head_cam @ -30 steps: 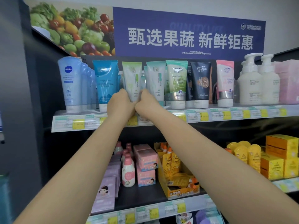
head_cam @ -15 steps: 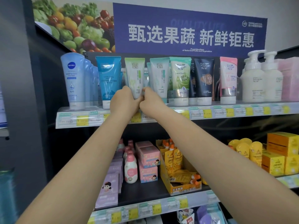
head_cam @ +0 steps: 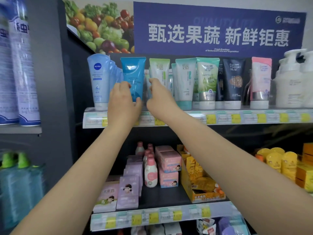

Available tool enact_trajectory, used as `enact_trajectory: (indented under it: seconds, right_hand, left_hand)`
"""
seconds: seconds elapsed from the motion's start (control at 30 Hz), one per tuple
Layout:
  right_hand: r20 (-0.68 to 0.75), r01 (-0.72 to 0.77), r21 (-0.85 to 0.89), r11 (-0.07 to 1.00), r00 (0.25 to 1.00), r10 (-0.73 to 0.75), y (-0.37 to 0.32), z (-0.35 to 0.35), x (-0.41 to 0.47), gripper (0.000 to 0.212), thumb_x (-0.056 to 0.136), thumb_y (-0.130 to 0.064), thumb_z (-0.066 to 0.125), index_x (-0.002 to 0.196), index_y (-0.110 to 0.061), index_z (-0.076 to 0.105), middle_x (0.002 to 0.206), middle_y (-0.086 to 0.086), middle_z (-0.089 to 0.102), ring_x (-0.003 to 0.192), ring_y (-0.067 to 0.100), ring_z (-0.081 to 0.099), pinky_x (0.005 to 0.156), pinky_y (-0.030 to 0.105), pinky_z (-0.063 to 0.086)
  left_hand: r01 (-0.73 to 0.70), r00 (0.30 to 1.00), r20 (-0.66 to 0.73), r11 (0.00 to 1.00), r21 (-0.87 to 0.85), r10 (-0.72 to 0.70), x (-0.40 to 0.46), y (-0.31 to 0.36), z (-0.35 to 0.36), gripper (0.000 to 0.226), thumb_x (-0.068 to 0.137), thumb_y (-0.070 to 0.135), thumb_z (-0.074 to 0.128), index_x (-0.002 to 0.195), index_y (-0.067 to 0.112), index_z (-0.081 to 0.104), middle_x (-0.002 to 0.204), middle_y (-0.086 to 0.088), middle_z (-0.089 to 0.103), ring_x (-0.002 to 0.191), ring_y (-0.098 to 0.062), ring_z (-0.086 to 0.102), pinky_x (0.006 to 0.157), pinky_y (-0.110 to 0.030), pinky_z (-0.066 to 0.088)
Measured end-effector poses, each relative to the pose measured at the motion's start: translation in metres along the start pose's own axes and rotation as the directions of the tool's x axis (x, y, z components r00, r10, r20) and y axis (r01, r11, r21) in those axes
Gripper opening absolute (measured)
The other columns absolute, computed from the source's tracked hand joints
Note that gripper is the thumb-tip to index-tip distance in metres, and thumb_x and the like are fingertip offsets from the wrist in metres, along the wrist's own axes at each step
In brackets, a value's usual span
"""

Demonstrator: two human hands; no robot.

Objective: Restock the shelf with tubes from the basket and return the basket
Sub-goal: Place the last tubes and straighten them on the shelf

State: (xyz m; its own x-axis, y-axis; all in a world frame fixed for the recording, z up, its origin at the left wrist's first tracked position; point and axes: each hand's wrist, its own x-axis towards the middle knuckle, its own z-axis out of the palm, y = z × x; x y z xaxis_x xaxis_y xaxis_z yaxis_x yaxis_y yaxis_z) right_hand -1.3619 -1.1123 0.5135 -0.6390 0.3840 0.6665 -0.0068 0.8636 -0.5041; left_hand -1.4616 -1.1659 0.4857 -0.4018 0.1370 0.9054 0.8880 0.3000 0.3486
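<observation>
1. Near the left end of the top shelf, the left hand grips the blue tube, fingers on its left side and thumb curled under its lower edge.
2. Just beside it, the right hand reaches between that tube and the green-and-white tube; whether its curled fingers pinch anything, I cannot tell.
3. Both tubes stand upright along the shelf's front edge.
</observation>
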Motion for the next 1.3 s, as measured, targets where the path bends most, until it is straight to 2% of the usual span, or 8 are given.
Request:
enact_trajectory:
  seconds: [0.13, 0.3, 0.5, 0.77, 0.93, 1.07, 1.2, 1.3]
  right_hand:
    - [0.074, -0.051, 0.021, 0.998, 0.996, 0.049, -0.001, 0.021, 0.013, 0.045, 0.087, -0.002, 0.051, 0.129, -0.008, 0.037, 0.123, 0.011, 0.053, 0.104, 0.023, 0.055, 0.081, 0.031, 0.047]
    - [0.076, -0.107, 0.022, 0.994, 0.992, 0.105, 0.002, 0.028, 0.026, 0.039, 0.087, -0.005, 0.051, 0.124, -0.008, 0.041, 0.116, 0.010, 0.055, 0.096, 0.021, 0.055, 0.074, 0.029, 0.045]
    - [0.088, -0.107, -0.042, 0.993, 0.990, 0.110, 0.001, 0.031, 0.031, 0.038, 0.087, -0.005, 0.049, 0.124, -0.006, 0.040, 0.117, 0.012, 0.054, 0.091, 0.020, 0.050, 0.072, 0.029, 0.043]
    - [0.013, -0.088, 0.001, 0.996, 0.996, 0.088, 0.007, 0.042, 0.029, 0.041, 0.083, -0.003, 0.053, 0.121, -0.008, 0.042, 0.116, 0.010, 0.056, 0.100, 0.024, 0.057, 0.084, 0.036, 0.051]
    - [-0.009, -0.085, 0.028, 0.996, 0.996, 0.085, 0.009, 0.045, 0.029, 0.042, 0.081, -0.001, 0.052, 0.122, -0.009, 0.042, 0.117, 0.010, 0.056, 0.101, 0.024, 0.056, 0.086, 0.038, 0.051]
    - [-0.004, -0.086, 0.034, 0.996, 0.996, 0.087, 0.010, 0.043, 0.028, 0.044, 0.083, -0.001, 0.051, 0.125, -0.009, 0.040, 0.118, 0.011, 0.056, 0.101, 0.024, 0.057, 0.079, 0.032, 0.050]
    - [0.010, -0.089, 0.017, 0.996, 0.996, 0.088, 0.009, 0.039, 0.030, 0.039, 0.085, -0.006, 0.053, 0.122, -0.008, 0.041, 0.112, 0.012, 0.057, 0.095, 0.023, 0.058, 0.072, 0.030, 0.048]
    - [0.002, -0.073, 0.016, 0.997, 0.997, 0.073, 0.006, 0.037, 0.030, 0.041, 0.083, -0.005, 0.054, 0.121, -0.007, 0.041, 0.113, 0.011, 0.055, 0.096, 0.023, 0.057, 0.074, 0.033, 0.049]
  left_hand:
    - [0.164, 0.981, 0.112, 0.986, -0.025, -0.160, 0.010, -0.015, -0.003, 0.046, 0.083, 0.029, 0.064, 0.116, 0.003, 0.045, 0.117, -0.015, 0.048, 0.107, -0.028, 0.050, 0.080, -0.033, 0.038]
    - [0.227, 0.954, 0.206, 0.974, -0.023, -0.218, 0.020, -0.012, -0.008, 0.049, 0.084, 0.037, 0.062, 0.117, 0.005, 0.045, 0.111, -0.011, 0.056, 0.090, -0.019, 0.049, 0.069, -0.030, 0.036]
    - [0.257, 0.934, 0.261, 0.966, -0.007, -0.246, 0.029, -0.013, -0.008, 0.041, 0.084, 0.035, 0.060, 0.109, 0.004, 0.054, 0.099, -0.009, 0.059, 0.084, -0.021, 0.052, 0.063, -0.030, 0.036]
    - [0.240, 0.952, 0.199, 0.971, -0.012, -0.233, 0.025, -0.018, -0.001, 0.038, 0.083, 0.035, 0.062, 0.106, 0.005, 0.056, 0.103, -0.010, 0.064, 0.080, -0.016, 0.049, 0.058, -0.028, 0.036]
    - [0.222, 0.961, 0.175, 0.975, -0.021, -0.215, 0.023, -0.019, -0.002, 0.040, 0.083, 0.036, 0.064, 0.107, 0.004, 0.057, 0.105, -0.010, 0.064, 0.087, -0.019, 0.055, 0.066, -0.029, 0.037]
    - [0.199, 0.964, 0.174, 0.980, 0.012, -0.198, 0.023, -0.020, -0.001, 0.038, 0.085, 0.037, 0.061, 0.105, 0.005, 0.056, 0.103, -0.010, 0.064, 0.081, -0.016, 0.049, 0.065, -0.029, 0.036]
    - [0.111, 0.972, 0.192, 0.985, 0.134, -0.135, 0.018, -0.018, -0.004, 0.036, 0.089, 0.035, 0.055, 0.106, 0.004, 0.053, 0.103, -0.014, 0.061, 0.086, -0.025, 0.054, 0.064, -0.031, 0.035]
    - [0.050, 0.991, 0.112, 0.986, 0.159, -0.069, 0.014, -0.019, -0.014, 0.031, 0.090, 0.028, 0.053, 0.108, 0.003, 0.051, 0.106, -0.014, 0.060, 0.091, -0.026, 0.054, 0.067, -0.031, 0.035]
